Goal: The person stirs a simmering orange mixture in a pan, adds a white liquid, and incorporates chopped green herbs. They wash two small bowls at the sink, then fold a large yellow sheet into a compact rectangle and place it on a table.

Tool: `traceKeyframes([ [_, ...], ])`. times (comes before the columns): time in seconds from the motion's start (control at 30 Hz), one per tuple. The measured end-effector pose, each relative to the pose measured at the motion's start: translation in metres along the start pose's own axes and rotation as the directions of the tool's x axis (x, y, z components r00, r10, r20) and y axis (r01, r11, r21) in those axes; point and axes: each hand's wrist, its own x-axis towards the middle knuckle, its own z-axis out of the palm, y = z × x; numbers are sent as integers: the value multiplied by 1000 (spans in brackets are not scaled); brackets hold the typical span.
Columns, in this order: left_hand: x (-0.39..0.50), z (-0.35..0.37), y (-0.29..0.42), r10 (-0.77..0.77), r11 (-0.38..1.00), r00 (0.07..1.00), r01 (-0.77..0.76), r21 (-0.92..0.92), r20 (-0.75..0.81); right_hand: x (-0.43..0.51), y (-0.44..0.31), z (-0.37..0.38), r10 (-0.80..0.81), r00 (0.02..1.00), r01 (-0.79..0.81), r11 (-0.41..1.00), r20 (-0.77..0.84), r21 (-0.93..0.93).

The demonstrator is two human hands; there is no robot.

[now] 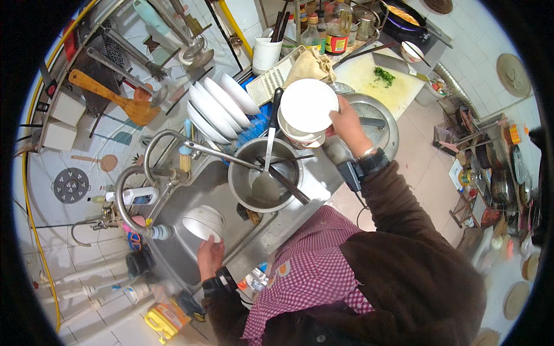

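Observation:
Over the steel sink basin, my left hand grips a tilted white bowl by its lower edge. My right hand holds another white bowl by its right side, with fingers curled under the rim. Just below that bowl are other white bowls, partly hidden by it; whether they touch it I cannot tell. Between my hands, a steel pot straddles the sink's edge. A metal turner with a black handle, a long steel-handled utensil and dark chopsticks lie in or across it.
A curved faucet arches over the sink's left side. White plates or bowls stand in a blue rack behind the pot. A round steel lid lies near my right wrist. Farther back, a cleaver and chopped greens rest on a cutting board.

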Motion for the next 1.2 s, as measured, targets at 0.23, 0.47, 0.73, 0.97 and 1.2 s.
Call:
traceKeyframes([
  [0.23,11,19,-42,-50,843,981,141,-519,185,14,21,3,-47,998,46,999,34,12],
  [0.47,13,63,-34,-53,779,970,190,-598,238,2,18,4,-54,997,58,994,53,-88],
  [0.73,4,125,21,243,863,959,-281,420,144,-40,21,-33,-26,999,25,998,-19,-52],
  [0.97,61,146,4,214,435,941,-332,837,262,-99,49,-70,130,992,-130,992,-3,-7],
  [1.2,55,156,15,111,514,943,-325,794,314,-125,52,-73,257,961,-263,964,102,49],
])
